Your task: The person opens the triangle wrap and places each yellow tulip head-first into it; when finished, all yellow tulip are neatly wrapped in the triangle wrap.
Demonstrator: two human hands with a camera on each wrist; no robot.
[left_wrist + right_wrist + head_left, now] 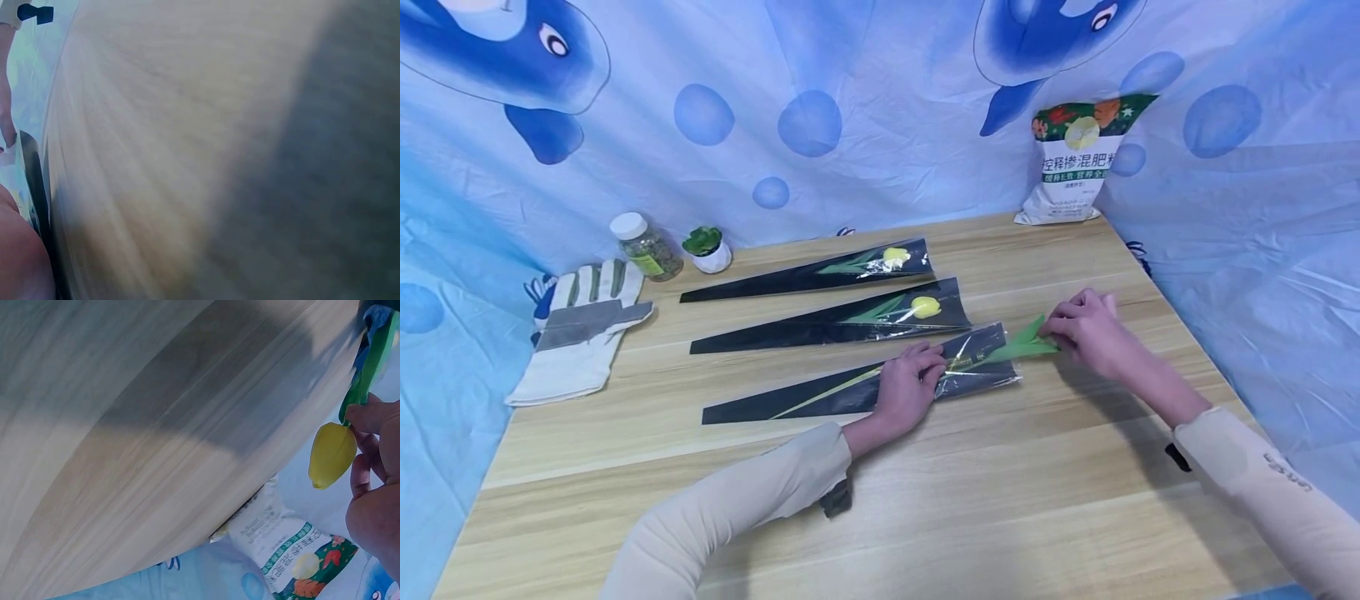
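My right hand (1088, 332) pinches an artificial tulip (333, 456) by its green stem, right beneath the yellow bloom. In the head view the bloom is hidden behind the fingers, and green leaves (1015, 348) stretch left to the mouth of the nearest flower sleeve (831, 400). That sleeve has a black back and a clear front; the thin stem shows inside it. Near its wide end, my left hand (906, 387) grips the sleeve with bent fingers. The left wrist view shows mostly blurred tabletop, with part of the hand (22, 256) at its edge.
Two more sleeves, a middle one (820, 330) and a far one (775, 283), each hold a yellow tulip. Left lie work gloves (576, 333), beside a lidded jar (651, 250) and a small potted succulent (711, 250). A fertilizer bag (1075, 171) stands back right.
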